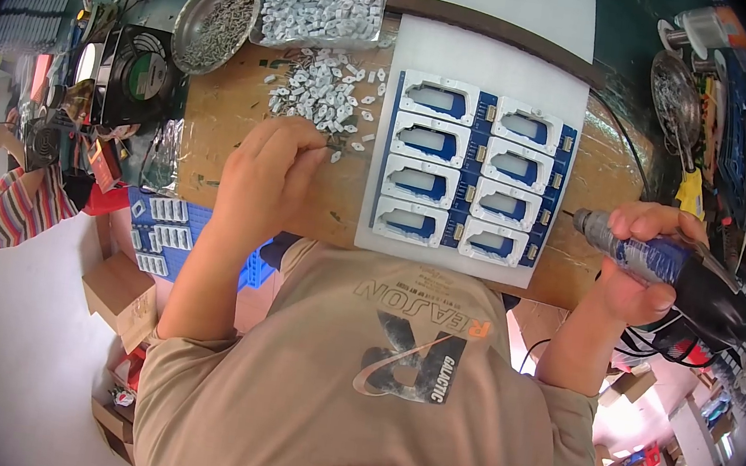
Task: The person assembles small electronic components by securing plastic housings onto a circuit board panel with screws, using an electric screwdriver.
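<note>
The right hand [634, 288], at the right of the frame, was wrapped around a power driver [647, 257], its rear end hard to separate from dark clutter. Left of centre, the left hand [272, 160] bent its fingers beside loose white parts [324, 87]; its fingertips were hidden, so whether they pinched one I could not tell. White frames [484, 200] lay on a blue board [463, 197], right of centre; the top edge cut off a parts box [322, 43].
</note>
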A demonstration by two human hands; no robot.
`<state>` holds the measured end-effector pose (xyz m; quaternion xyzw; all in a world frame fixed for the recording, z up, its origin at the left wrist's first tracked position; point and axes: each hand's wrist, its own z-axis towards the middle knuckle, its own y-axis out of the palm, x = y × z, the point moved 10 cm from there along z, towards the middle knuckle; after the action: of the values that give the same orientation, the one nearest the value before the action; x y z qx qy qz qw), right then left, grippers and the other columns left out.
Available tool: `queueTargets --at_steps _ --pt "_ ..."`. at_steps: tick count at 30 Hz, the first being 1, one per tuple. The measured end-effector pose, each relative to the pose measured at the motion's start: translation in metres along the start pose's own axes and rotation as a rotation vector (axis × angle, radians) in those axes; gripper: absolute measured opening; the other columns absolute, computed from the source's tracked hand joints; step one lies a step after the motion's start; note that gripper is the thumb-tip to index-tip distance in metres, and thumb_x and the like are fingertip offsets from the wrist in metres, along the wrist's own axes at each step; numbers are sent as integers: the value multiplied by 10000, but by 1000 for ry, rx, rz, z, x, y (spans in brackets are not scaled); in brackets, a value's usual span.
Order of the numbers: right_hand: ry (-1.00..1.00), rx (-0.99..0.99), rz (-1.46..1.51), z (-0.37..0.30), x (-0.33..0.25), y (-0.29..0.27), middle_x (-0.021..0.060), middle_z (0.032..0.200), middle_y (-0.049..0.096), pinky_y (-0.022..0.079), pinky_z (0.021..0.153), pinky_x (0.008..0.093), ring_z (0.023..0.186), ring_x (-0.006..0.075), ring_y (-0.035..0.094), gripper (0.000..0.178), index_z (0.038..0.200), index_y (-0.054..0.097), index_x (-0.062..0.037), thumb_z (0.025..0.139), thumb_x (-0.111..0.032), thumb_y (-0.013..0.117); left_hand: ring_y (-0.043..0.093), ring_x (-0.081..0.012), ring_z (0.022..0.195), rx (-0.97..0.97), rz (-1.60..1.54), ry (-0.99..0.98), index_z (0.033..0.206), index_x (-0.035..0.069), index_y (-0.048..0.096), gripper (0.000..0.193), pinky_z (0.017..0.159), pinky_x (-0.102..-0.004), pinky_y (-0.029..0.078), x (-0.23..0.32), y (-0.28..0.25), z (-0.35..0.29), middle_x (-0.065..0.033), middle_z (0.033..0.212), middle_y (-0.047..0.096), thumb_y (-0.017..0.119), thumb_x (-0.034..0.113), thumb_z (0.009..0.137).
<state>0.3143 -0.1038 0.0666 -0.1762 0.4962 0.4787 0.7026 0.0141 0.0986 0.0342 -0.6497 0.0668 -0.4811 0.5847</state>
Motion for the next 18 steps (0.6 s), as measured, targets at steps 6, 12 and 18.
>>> queueTargets --at_steps 6,12,18 --pt "4 -16 21 0 0 1 136 969 599 520 722 390 807 257 603 851 1360 441 -41 770 -550 782 647 -317 876 -67 -40 -4 982 49 680 136 753 -383 526 2 7 -9 -117 967 677 660 32 848" --pt "6 -19 29 0 0 0 135 973 599 520 725 386 812 254 600 850 1358 442 -41 768 -549 785 644 -299 867 -14 6 9 939 54 687 121 749 -372 521 -4 13 -14 -102 953 673 693 42 819" --pt "-10 -21 24 0 -1 2 138 970 600 523 724 388 811 249 600 841 1357 445 -44 773 -549 780 617 -272 835 68 30 11 861 60 682 117 730 -367 504 -1 13 -15 -75 872 642 747 63 764"
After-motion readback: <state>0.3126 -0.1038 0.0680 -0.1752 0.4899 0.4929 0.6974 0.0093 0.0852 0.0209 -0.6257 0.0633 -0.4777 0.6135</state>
